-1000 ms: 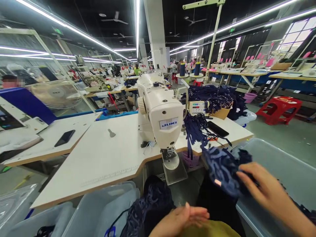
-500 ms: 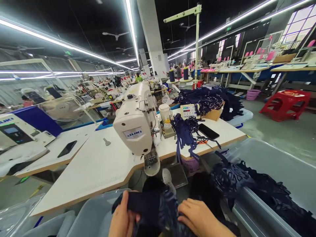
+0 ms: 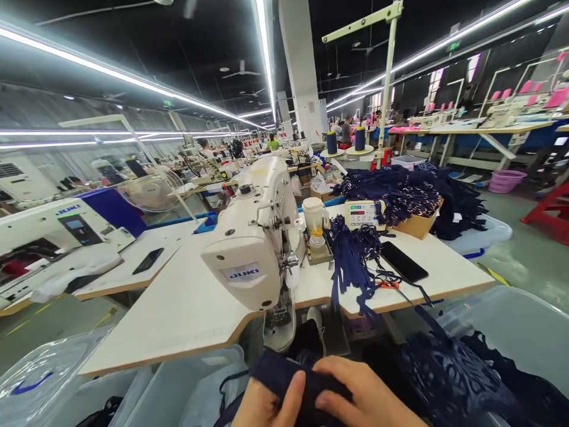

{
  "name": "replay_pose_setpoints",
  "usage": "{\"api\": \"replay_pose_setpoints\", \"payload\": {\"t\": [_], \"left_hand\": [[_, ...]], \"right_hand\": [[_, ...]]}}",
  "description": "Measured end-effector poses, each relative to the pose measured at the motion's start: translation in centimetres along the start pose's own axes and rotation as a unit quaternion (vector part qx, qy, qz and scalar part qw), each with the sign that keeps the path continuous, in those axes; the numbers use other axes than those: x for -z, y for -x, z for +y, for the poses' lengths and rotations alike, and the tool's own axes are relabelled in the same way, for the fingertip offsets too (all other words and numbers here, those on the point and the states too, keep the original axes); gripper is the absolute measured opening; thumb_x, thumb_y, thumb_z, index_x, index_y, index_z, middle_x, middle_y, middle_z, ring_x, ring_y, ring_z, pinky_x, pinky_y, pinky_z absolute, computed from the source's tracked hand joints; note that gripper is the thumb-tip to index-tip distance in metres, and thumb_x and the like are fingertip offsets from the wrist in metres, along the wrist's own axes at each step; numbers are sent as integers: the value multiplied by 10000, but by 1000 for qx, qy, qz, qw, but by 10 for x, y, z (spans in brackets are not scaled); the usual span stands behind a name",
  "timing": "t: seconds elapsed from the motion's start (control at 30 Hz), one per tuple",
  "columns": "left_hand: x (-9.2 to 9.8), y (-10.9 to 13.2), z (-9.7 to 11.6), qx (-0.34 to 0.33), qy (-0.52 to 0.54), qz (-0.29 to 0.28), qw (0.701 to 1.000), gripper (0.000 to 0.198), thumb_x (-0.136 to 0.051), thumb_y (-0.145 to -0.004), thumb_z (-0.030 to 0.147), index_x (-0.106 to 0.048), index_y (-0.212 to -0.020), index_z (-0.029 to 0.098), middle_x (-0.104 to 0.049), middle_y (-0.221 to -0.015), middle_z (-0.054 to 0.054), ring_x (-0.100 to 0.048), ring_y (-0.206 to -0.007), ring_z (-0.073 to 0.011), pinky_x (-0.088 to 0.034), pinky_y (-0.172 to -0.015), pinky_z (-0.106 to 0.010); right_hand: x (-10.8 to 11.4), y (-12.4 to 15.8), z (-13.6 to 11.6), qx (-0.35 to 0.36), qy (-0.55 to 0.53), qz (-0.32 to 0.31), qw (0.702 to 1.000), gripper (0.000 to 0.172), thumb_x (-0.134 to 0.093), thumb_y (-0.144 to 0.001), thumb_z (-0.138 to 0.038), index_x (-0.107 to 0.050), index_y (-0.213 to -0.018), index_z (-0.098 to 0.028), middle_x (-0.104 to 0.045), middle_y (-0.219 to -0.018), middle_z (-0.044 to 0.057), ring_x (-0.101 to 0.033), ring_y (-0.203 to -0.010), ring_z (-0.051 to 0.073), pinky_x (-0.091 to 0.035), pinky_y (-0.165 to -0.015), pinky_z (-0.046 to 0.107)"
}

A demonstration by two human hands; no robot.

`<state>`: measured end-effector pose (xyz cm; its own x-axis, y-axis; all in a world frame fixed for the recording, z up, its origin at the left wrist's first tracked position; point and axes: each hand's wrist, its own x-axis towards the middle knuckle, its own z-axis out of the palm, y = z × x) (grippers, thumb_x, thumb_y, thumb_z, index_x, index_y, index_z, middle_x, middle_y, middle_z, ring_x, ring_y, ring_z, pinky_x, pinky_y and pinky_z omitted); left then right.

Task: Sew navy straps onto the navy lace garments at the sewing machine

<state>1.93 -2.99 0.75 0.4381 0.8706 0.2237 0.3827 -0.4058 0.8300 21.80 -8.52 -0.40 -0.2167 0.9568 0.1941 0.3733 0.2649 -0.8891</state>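
Observation:
A navy fabric piece, partly lace in the earlier frame, is held low in front of me, just below the end of the JUKI sewing machine. My left hand is closed on its left part, with the thumb lying over the cloth. My right hand grips the same piece from the right, fingers curled over its upper edge. The two hands are close together, and the lower part of the cloth runs out of view. The machine's narrow arm plate carries no cloth that I can see.
Navy straps, a black phone and a control box lie on the white table. A clear bin with navy lace pieces stands at right, plastic bins at left. Behind is a strap pile.
My hands have come closer together and the fabric is bunched between them, the left hand having moved right. The camera view has turned left and shifted.

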Motion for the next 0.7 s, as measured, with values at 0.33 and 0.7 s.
{"api": "replay_pose_setpoints", "payload": {"t": [0.33, 0.7], "left_hand": [[11, -20, 10, 173, 269, -80, 944, 525, -629, -787, 606, -683, -890, 94, -597, -516, -21, -544, -438, -112, -449, -481, -213], [27, -11, -9, 139, 320, -88, 933, 480, -619, -861, 445, -524, -1242, 168, -701, -905, -77, -670, -726, -164, -526, -664, -256]], "right_hand": [[-16, -13, 3, -113, -34, 44, 992, 299, -480, -923, -460, -685, -959, -245, -718, -941, 20, -671, -901, 189, -511, -806, 217], [-35, -52, -14, -150, -88, 84, 981, 292, -570, -848, -480, -685, -921, -222, -722, -859, 24, -673, -809, 197, -536, -733, 241]]}}
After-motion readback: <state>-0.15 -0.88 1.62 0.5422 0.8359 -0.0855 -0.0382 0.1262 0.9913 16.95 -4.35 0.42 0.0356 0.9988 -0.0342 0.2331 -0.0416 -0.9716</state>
